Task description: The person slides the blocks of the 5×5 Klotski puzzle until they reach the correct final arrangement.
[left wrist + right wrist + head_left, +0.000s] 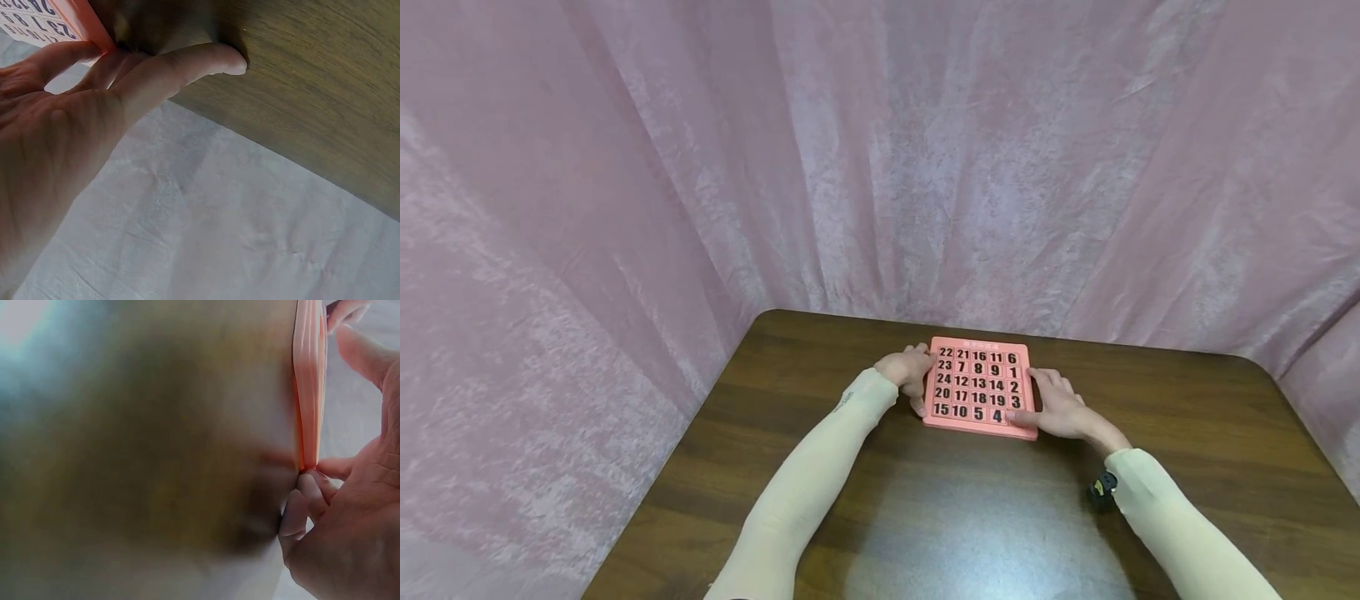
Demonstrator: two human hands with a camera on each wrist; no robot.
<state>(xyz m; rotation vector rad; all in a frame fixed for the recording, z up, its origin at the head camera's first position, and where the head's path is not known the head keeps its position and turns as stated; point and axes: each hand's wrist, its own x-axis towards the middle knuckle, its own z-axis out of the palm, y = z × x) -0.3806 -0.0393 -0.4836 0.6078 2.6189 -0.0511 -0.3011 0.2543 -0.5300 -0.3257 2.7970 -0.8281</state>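
A pink sliding number puzzle lies on the table with its black-numbered tiles facing up. My left hand is at its left side, fingertips touching the edge. The left thumb stretches out straight, apart from that edge in the left wrist view. On the opposite side, my right hand holds the puzzle by its right edge. Its thumb reaches over the lower right corner beside the 4 tile, covering the spot there. In the right wrist view the other fingers bend against the pink side wall.
The brown wooden table has rounded far corners. Pink velvet curtains hang behind it and along the left. A small black device sits at the right sleeve's cuff.
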